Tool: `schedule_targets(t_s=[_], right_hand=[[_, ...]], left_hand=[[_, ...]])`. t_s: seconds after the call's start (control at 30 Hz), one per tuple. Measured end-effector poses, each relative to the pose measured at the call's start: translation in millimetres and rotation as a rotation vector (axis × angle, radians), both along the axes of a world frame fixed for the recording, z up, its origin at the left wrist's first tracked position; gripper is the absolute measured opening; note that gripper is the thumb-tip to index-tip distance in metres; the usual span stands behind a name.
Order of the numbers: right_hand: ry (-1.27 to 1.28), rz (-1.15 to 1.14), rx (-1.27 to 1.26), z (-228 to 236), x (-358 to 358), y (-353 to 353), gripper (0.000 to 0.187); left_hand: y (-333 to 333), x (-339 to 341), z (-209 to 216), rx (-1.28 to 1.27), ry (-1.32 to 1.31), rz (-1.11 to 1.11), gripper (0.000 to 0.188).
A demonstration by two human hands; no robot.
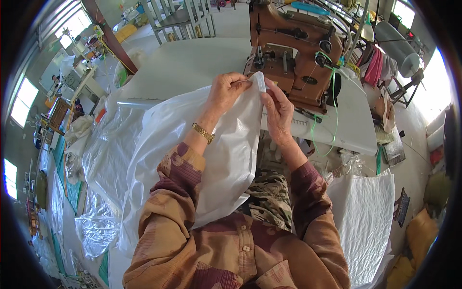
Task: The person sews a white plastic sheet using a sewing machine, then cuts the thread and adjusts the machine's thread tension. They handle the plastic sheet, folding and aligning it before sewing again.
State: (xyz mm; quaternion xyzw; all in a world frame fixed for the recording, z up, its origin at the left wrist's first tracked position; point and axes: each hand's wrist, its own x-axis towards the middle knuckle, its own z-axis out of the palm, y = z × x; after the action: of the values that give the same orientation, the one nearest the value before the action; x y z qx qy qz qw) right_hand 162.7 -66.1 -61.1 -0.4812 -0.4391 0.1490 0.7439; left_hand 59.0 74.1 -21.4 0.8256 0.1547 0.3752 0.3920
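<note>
A large white plastic sheet (226, 130), glossy and woven-looking, hangs from both hands over my lap and off to the left. My left hand (228, 90) pinches its upper edge between thumb and fingers. Just to the right, my right hand (279, 108) grips the folded corner of the same sheet, thumb toward me. Both hands are in front of a brown industrial sewing machine (305, 53), whose needle and presser foot (260, 58) stand just beyond the fingertips. The held corner is close to the machine's bed, apart from the needle.
The machine stands on a pale worktable (192, 60). Green thread (332, 115) trails over its right side. A pile of white sheets (363, 216) hangs at my right, and clear plastic film (103, 164) lies at my left. Beyond the table are grey chairs (180, 21); a large roll (397, 48) sits far right.
</note>
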Motion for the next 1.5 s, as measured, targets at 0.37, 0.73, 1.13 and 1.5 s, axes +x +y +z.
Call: schedule_targets(t_s=[0.37,0.73,1.13,1.5], right_hand=[[-1.199,-0.640,0.124,-4,70,56,0.038],[-1.178,-0.779,0.002,-36,75,75,0.022],[-1.199,-0.858,-0.119,-39,69,87,0.026],[-1.231,-0.824,-0.188,-36,60,87,0.034]], left_hand=[[41,33,17,0.243,0.184,0.133,0.020],[78,62,-18,0.089,0.181,0.098,0.028],[100,79,-17,0.107,0.219,0.137,0.031],[107,90,-13,0.154,0.308,0.172,0.026]])
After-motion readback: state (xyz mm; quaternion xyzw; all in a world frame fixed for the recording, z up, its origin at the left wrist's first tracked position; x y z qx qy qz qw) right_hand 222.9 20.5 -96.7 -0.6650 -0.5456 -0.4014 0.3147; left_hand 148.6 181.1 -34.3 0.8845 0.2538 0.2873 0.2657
